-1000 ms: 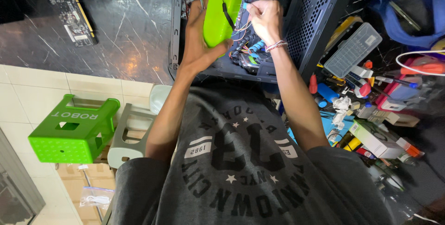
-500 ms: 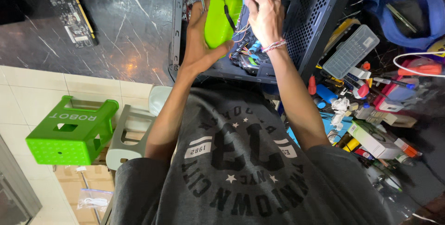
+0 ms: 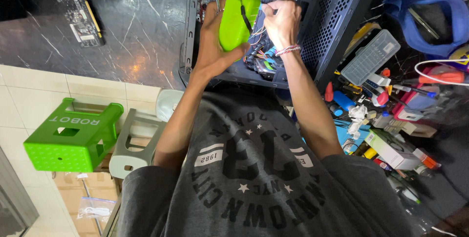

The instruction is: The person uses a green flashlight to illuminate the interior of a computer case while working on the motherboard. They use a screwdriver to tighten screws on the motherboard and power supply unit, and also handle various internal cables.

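My left hand point(image 3: 212, 46) grips a bright green handheld device point(image 3: 237, 17) with a black strap, held up over an open dark blue computer case point(image 3: 317, 27). Just right of the device, my right hand point(image 3: 283, 22) is closed on thin pale wires point(image 3: 258, 31) that come out of the case. A beaded band sits on that wrist. Coloured cables and connectors point(image 3: 261, 58) show inside the case below both hands. My grey printed shirt fills the lower middle of the view.
A graphics card point(image 3: 75, 10) lies on the dark marble top at upper left. A green plastic stool point(image 3: 71, 137) and a grey stool point(image 3: 137, 144) stand on the tiled floor. At right are a clear plastic box point(image 3: 371, 56), a blue bag point(image 3: 430, 22), small boxes and tools.
My right hand reached a little deeper into the case, then drew back, and now pinches wires beside the green device. The left hand has hardly moved.
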